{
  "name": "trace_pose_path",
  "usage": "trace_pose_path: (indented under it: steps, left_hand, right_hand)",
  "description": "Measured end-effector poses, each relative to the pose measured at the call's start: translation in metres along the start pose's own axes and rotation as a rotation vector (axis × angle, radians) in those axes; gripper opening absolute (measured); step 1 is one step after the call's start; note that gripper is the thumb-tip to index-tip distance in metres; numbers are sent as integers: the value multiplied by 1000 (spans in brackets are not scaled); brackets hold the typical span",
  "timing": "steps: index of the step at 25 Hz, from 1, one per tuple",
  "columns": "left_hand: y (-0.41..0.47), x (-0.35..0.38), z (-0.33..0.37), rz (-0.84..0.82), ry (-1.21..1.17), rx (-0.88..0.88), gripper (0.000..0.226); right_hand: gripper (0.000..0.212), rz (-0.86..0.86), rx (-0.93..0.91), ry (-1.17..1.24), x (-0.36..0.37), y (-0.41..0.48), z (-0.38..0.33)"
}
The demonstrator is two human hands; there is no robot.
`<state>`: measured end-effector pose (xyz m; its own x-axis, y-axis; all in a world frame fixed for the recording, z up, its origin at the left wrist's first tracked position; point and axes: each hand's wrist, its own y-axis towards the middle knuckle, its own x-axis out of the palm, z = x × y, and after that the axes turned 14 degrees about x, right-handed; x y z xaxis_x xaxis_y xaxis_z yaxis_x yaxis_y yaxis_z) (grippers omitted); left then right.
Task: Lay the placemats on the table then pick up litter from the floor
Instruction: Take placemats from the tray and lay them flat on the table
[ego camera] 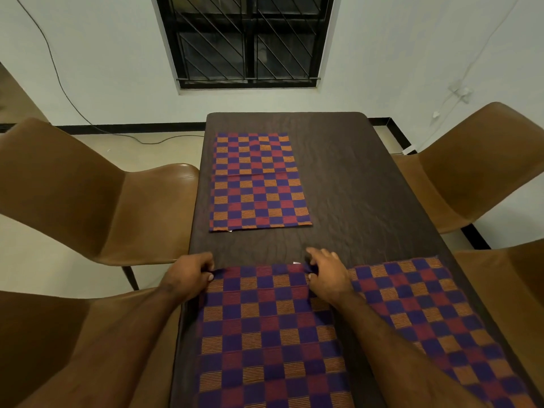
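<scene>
Hands, left (188, 275) & right (326, 275), pinch near placemat (265, 334) far corners, small white tag (296, 263) unreadable

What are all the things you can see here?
Placemats: three, purple, red and orange checks; far placemat on the table's far left, near placemat at the near left, right placemat at the near right.
Table: one, dark brown, centre.
Chairs: four, brown, two on each side, such as the left chair.
Window: one, black bars, back wall.
Cable: one, dark, down the wall to the floor.
Hands: left hand and right hand, fingers pinching the near placemat's far corners.
</scene>
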<state>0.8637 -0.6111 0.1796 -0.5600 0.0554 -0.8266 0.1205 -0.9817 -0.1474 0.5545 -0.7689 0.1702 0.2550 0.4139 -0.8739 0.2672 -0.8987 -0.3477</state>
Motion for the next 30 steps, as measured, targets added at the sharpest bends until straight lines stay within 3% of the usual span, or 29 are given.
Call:
trace_pose_path:
  steps: [2, 6, 13, 18, 22, 24, 26, 30]
  left_hand:
    - [2, 0, 0, 4, -29, -12, 14]
    - [7, 2, -1, 19, -92, -56, 13]
    - [23, 4, 2, 75, -105, -122, 4]
    - [30, 5, 1, 87, -87, -175, 8]
    - [33, 9, -3, 97, -73, -208, 12]
    - [32, 6, 1, 88, -19, -210, 20]
    - [34, 3, 9, 75, 82, -180, 42]
    - [56, -11, 43, 216, 290, 13, 84]
  right_hand:
    - [51, -39, 33, 8, -9, 5, 1]
    - [59, -145, 180, 165, -22, 22, 7]
    - [54, 45, 206, 273, -26, 37, 3]
    - [54, 52, 241, 271, -17, 41, -2]
    - [58, 61, 190, 121, -16, 37, -3]
    - [62, 46, 103, -63, -20, 34, -6]
    - [69, 52, 34, -233, -24, 30, -11]
    - [74, 233, -121, -261, -38, 15, -24]
